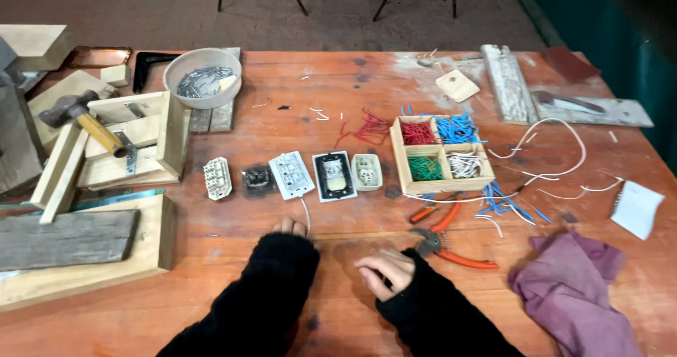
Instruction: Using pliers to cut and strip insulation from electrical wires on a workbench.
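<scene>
White wire (306, 214), thin and light, probably springy, lies just below the row of switch plates (292, 175); pinch it near its end. Left hand (289, 227) touches it, mostly sleeve-hidden; right hand (385, 271) loosely curled, empty.

Worn, matt wood table (338, 110); rough grey plank (67, 238) lower left; glossy orange plastic-handled pliers (451, 248); soft purple cloth (575, 290) lower right; pale plastic bowl (202, 75) of metal clips.

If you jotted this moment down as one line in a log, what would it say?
left hand: on table, touching white wire | right hand: curled, empty, beside orange pliers | switch parts lined up ahead
</scene>
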